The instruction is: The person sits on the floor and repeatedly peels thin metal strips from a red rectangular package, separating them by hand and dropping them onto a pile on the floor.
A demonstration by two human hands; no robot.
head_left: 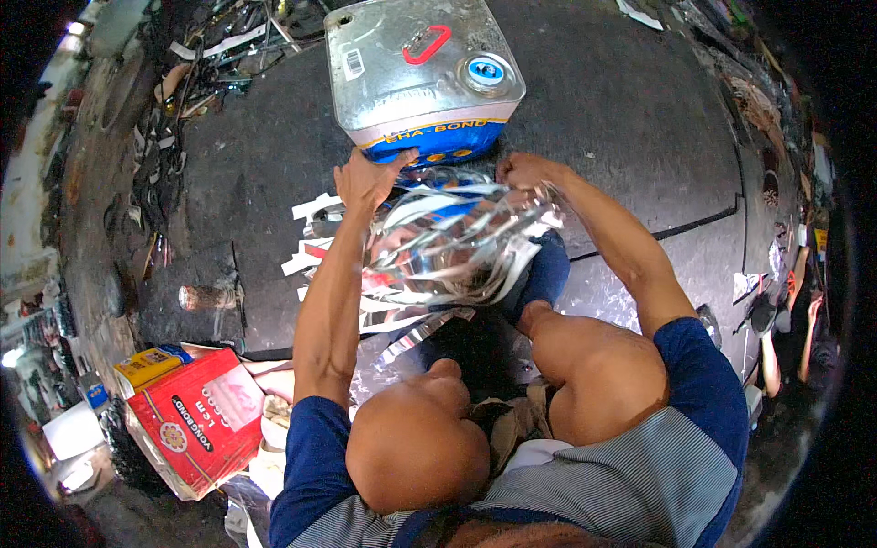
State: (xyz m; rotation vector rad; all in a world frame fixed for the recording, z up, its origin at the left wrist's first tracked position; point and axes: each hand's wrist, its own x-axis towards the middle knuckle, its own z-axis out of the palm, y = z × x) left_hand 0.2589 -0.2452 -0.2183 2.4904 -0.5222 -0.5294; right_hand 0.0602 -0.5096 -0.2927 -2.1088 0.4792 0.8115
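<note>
A loose bundle of shiny silver and white strips lies between my forearms, blurred in places. My left hand is at its upper left, close to the front of a large square metal can. Its fingers look spread, with one stretched right toward the can's blue lower side. At the bundle's upper right, my right hand is closed, its fingers bent in beside the strips. The strips seem to run into its grip, though the fingertips are partly hidden. White strip ends stick out left of my left forearm.
The can has a red handle and a round blue-and-white cap. A red box stands at the lower left, beside a yellow-and-blue pack. A glass jar lies on the dark mat. Scraps lie at the upper left. Another person's arms show far right.
</note>
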